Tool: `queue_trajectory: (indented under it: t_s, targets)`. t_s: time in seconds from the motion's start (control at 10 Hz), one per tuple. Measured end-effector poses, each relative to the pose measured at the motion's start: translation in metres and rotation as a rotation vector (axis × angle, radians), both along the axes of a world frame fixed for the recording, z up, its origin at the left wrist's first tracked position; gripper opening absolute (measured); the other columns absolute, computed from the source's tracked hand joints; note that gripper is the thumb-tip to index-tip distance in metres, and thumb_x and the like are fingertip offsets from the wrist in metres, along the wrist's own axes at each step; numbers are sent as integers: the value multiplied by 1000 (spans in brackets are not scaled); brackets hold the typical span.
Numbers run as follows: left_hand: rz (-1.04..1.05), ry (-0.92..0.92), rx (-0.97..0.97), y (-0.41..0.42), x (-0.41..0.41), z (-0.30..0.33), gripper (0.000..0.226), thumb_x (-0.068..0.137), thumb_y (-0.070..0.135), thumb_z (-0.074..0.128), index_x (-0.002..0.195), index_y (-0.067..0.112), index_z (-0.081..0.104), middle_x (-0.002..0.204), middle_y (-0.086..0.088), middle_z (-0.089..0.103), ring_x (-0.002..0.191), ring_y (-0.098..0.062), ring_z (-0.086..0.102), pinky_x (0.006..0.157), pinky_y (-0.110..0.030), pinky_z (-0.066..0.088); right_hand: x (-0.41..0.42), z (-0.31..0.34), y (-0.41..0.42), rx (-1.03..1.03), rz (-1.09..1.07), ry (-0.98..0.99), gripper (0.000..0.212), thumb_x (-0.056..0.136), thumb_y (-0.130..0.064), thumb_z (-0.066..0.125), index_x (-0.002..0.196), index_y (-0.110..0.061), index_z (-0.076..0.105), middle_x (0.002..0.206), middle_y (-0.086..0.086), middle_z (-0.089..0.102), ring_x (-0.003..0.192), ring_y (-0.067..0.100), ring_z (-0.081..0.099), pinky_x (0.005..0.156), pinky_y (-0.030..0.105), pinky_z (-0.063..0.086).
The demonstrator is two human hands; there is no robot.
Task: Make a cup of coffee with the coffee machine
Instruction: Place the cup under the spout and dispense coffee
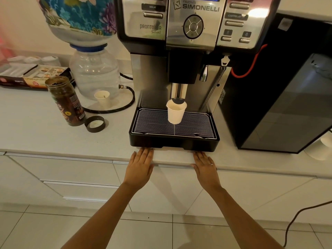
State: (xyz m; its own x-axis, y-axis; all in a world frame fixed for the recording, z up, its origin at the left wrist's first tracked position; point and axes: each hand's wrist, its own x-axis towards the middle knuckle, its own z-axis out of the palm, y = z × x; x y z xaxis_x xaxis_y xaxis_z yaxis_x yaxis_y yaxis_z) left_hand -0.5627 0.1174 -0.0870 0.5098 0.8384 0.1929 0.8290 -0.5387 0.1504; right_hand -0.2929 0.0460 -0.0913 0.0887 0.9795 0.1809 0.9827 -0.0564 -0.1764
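A silver and black coffee machine [193, 26] stands on the white counter [53, 137]. A white paper cup [175, 113] sits upright on the wire grid of the drip tray [174, 141], directly under the spout [178, 94]. My left hand [139, 168] lies flat on the counter's front edge just below the tray's left corner, fingers together, holding nothing. My right hand [205, 168], with a ring on one finger, rests flat in the same way below the tray's right side.
Left of the machine stand an open coffee jar [65, 101], its black lid [94, 124], a second paper cup [102, 97], a water bottle dispenser [93, 72] with a braided hose [125, 103], and a box [32, 76]. A black appliance [287, 97] stands on the right.
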Motion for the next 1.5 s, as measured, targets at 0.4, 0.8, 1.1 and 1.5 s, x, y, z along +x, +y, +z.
queue_trajectory:
  t_s: [0.4, 0.8, 1.1, 1.5]
  targets:
    - [4, 1, -8, 1, 0, -1, 57, 100, 35, 36, 150, 13, 21, 157, -8, 23, 146, -26, 14, 119, -47, 14, -1, 1, 0, 2, -9, 4, 50, 99, -27, 42, 145, -12, 29, 153, 7, 31, 143, 23, 24, 116, 38, 14]
    - [8, -14, -11, 0, 0, -1, 56, 100, 34, 36, 150, 13, 22, 157, -8, 23, 146, -26, 14, 118, -47, 15, -3, 2, 0, 28, -9, -2, 49, 97, -24, 48, 142, -9, 36, 149, 10, 38, 139, 26, 32, 114, 39, 19]
    - [8, -10, -11, 0, 0, -1, 56, 101, 35, 33, 151, 14, 18, 158, -7, 18, 146, -25, 9, 119, -45, 9, -4, 2, -1, 34, -16, -2, 50, 96, -22, 50, 142, -9, 36, 148, 11, 38, 139, 27, 32, 114, 40, 19]
    - [2, -15, -12, -1, 0, 0, 57, 100, 35, 36, 150, 13, 20, 157, -9, 21, 146, -27, 12, 119, -47, 13, -4, 3, -2, 28, -14, 2, 50, 97, -23, 48, 143, -9, 34, 149, 11, 36, 140, 27, 29, 115, 40, 17]
